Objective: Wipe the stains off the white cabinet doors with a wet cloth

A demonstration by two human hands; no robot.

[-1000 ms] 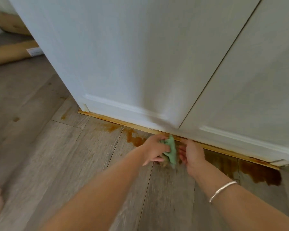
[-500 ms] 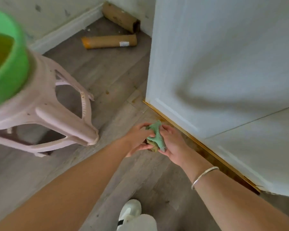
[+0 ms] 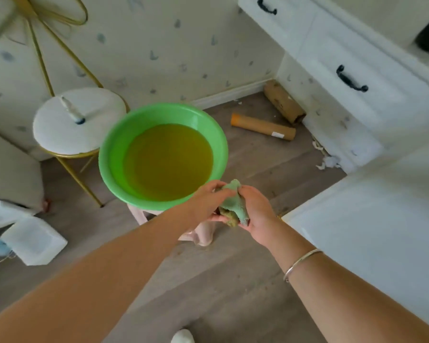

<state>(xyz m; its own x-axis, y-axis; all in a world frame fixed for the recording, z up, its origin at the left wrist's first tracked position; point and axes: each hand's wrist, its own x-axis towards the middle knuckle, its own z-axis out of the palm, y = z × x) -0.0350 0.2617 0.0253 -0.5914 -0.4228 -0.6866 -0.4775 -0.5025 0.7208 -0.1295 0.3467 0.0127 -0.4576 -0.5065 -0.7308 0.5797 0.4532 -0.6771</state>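
Observation:
A crumpled green cloth (image 3: 234, 203), stained brownish at its lower end, is held between both hands. My left hand (image 3: 204, 201) grips its left side and my right hand (image 3: 258, 214) grips its right side. They are just in front of the near rim of a green basin (image 3: 109, 154) holding murky yellow-brown water. The basin rests on a pale pink plastic stool (image 3: 201, 231). The white cabinet door (image 3: 372, 219) is at the right.
A round white stool with gold legs (image 3: 77, 122) stands behind the basin on the left. Two cardboard tubes (image 3: 263, 127) lie on the wooden floor by the wall. White drawers with black handles (image 3: 351, 79) sit at upper right. A white bag (image 3: 32, 241) lies at left.
The view has swung from the cabinet's base to the basin. Both hands, still holding the cloth, have moved away from the stained floor strip and now sit by the basin's near rim.

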